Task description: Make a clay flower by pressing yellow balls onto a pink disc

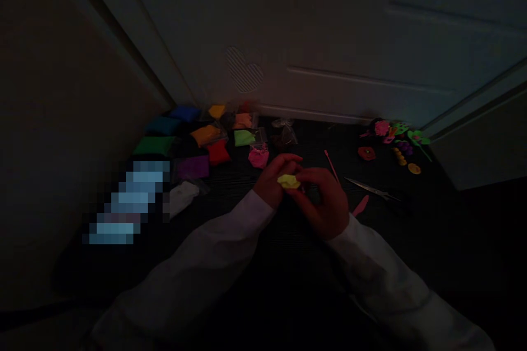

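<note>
A small lump of yellow modelling clay point(289, 181) is up in front of me, over the middle of the dark table. My right hand point(325, 197) pinches it between thumb and fingertips. Pressed against the other side, my left hand point(276, 176) has its fingers curled behind the lump, partly hidden. A pink clay packet point(258, 156) lies just beyond my left hand. Close to my right hand are a thin pink modelling tool point(331, 164), a flat pink tool point(360, 206) and scissors point(373, 190) with slightly parted blades.
Bags of coloured clay, including red point(218, 152), purple point(193, 166), green point(155, 146) and white point(183, 198), lie at the left. A bright pixelated area point(130, 203) is nearby. Small clay figures point(382, 128) sit at the back right. A panelled surface point(313, 38) rises behind; light is dim.
</note>
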Demonstrator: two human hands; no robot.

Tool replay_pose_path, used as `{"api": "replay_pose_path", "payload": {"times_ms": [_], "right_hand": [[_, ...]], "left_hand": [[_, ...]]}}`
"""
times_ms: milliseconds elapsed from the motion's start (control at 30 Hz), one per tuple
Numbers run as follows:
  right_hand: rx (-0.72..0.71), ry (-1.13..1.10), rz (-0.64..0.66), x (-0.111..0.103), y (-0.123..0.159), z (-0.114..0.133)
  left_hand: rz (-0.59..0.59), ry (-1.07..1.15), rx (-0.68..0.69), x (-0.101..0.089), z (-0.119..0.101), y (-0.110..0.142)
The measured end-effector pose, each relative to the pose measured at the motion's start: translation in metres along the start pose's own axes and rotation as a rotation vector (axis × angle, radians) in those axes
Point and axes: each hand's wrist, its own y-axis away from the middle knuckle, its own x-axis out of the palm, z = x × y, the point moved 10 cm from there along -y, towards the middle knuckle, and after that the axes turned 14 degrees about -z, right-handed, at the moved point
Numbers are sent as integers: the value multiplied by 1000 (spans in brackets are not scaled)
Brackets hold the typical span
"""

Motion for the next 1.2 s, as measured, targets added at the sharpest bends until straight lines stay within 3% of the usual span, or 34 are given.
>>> {"api": "replay_pose_path", "payload": {"times_ms": [167,300,400,533,700,833,967,1133,1200], "right_hand": [[224,-85,101,14,8,-21],[458,-140,26,11,15,-48],[320,-9,87,14,10,-38],[116,20,252,25,9,-14],[105,91,136,8,4,-18],[93,100,105,4,4,-19],[90,80,-7,-3,3,-19],[102,45,-110,-4,5,-17],[136,66,-116,-2,7,-14]], "left_hand": [[-9,-61,139,-3,-7,3],[4,-25,97,2,-5,7],[-13,-16,96,4,-10,9],[-196,80,128,-18,-22,-3],[-271,241,-140,-32,-5,-17],[-224,220,-107,-29,-5,-20],[-108,187,37,-13,-7,-11],[146,38,118,40,10,29],[157,-9,150,51,12,39]]}}
